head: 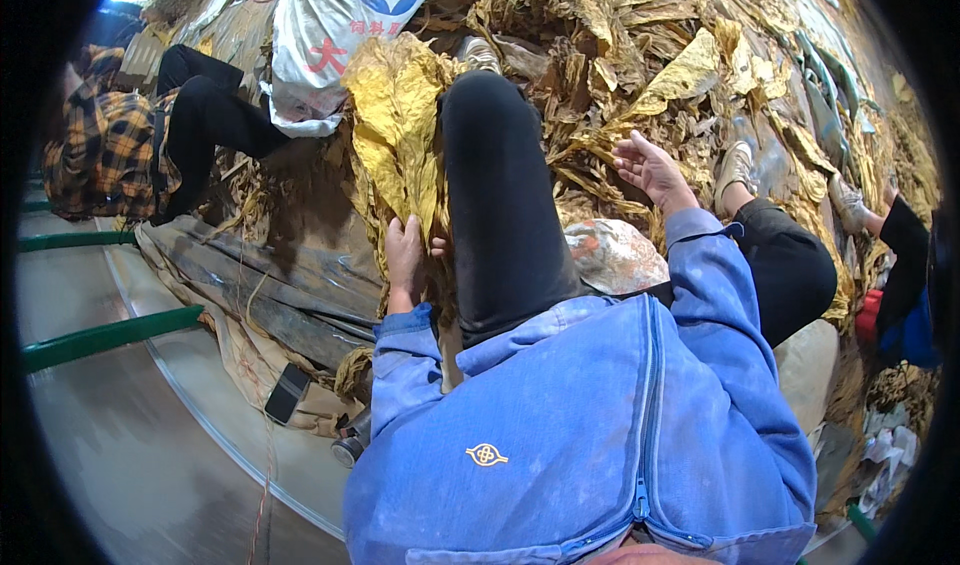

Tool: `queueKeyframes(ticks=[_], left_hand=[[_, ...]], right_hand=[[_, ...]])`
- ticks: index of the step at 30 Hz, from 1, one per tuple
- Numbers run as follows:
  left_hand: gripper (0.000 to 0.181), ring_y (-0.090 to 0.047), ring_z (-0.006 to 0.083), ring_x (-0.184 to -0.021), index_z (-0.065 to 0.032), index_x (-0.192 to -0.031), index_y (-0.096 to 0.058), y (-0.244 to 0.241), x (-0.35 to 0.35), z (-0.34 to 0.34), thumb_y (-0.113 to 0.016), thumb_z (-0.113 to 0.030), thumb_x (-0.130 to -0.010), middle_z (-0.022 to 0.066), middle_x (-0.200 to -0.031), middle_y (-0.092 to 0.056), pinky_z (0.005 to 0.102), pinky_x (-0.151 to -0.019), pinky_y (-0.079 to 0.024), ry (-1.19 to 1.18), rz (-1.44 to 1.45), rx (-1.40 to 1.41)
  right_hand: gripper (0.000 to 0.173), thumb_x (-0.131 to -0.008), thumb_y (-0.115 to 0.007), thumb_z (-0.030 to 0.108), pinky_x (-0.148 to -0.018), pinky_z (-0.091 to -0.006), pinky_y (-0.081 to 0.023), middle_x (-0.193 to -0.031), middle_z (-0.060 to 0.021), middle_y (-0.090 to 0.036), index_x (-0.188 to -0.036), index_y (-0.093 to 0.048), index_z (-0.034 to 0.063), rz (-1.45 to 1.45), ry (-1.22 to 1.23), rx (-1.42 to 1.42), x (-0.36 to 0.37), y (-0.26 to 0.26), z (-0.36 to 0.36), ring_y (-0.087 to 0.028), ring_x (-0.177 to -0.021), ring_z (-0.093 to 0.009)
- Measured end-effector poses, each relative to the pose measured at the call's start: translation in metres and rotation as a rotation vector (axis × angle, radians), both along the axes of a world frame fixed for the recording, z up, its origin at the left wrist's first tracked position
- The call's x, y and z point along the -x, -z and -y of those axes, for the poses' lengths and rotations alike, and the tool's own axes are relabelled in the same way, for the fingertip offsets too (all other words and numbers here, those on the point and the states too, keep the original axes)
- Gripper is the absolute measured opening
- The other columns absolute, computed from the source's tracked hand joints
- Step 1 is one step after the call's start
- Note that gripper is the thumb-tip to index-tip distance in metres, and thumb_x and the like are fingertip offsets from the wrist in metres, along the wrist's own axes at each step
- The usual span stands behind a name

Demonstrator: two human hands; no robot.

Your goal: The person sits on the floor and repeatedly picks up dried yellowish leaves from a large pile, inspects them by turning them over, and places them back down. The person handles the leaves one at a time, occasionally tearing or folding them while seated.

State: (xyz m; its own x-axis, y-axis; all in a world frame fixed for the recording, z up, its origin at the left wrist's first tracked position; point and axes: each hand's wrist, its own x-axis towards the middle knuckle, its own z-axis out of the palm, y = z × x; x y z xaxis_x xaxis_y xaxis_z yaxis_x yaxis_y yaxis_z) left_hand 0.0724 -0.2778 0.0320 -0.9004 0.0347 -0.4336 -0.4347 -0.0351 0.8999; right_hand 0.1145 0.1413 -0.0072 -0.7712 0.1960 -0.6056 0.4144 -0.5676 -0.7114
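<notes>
Dried tobacco leaves (pixel 397 122), broad and yellow, lie stacked left of my bent knee. My left hand (pixel 405 253) grips their lower end, its thumb on top and part of the fingers hidden by the leaves. On the other side of the knee, my right hand (pixel 651 167) hovers palm inward with fingers slightly curled, holding nothing. Near its fingertips are the stalk ends of a large yellow leaf (pixel 679 77). A wide heap of brown and yellow leaves (pixel 577 69) spreads in front of me.
A white woven sack (pixel 322 47) with print lies ahead on the left. A person in a plaid shirt (pixel 112 152) sits at far left, another person's leg (pixel 889 227) shows at far right. A phone (pixel 287 394) and a dark cylindrical container (pixel 351 445) lie by my left side, near green bars (pixel 112 337).
</notes>
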Motion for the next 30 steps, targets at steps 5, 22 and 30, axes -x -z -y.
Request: queueKeyframes(ticks=[5, 22, 30], left_hand=[[0.019, -0.059, 0.0122, -0.068, -0.0089, -0.098, -0.056, -0.024, -0.011, 0.007, -0.048, -0.026, -0.093, 0.0033, -0.089, -0.064, 0.0287, -0.06, -0.048, 0.013, 0.298, -0.234], [0.043, -0.06, 0.0387, -0.087, 0.0064, -0.108, -0.057, 0.02, -0.011, 0.03, -0.056, -0.033, -0.089, 0.0251, -0.097, -0.061, 0.0443, -0.08, -0.046, 0.338, -0.097, 1.02], [0.056, -0.039, 0.0371, -0.126, 0.0087, -0.13, -0.04, 0.015, 0.143, -0.036, -0.046, -0.034, -0.093, 0.0274, -0.133, -0.042, 0.0424, -0.108, -0.026, 0.333, -0.88, 1.634]], right_hand=[[0.037, -0.09, -0.058, 0.04, -0.072, -0.0279, -0.051, -0.095, -0.0071, -0.064, -0.1, -0.06, 0.0045, -0.027, 0.015, 0.011, 0.004, 0.004, -0.001, -0.062, -0.082, -0.015], [0.037, -0.09, -0.058, 0.039, -0.073, -0.0297, -0.052, -0.096, -0.0085, -0.065, -0.102, -0.061, 0.0039, 0.059, 0.023, 0.011, 0.009, 0.016, 0.003, -0.063, -0.083, -0.016], [0.032, -0.089, -0.061, 0.036, -0.07, -0.029, -0.054, -0.091, -0.0062, -0.063, -0.098, -0.059, 0.0055, -0.012, 0.072, 0.018, 0.018, 0.031, -0.001, -0.063, -0.076, -0.015]])
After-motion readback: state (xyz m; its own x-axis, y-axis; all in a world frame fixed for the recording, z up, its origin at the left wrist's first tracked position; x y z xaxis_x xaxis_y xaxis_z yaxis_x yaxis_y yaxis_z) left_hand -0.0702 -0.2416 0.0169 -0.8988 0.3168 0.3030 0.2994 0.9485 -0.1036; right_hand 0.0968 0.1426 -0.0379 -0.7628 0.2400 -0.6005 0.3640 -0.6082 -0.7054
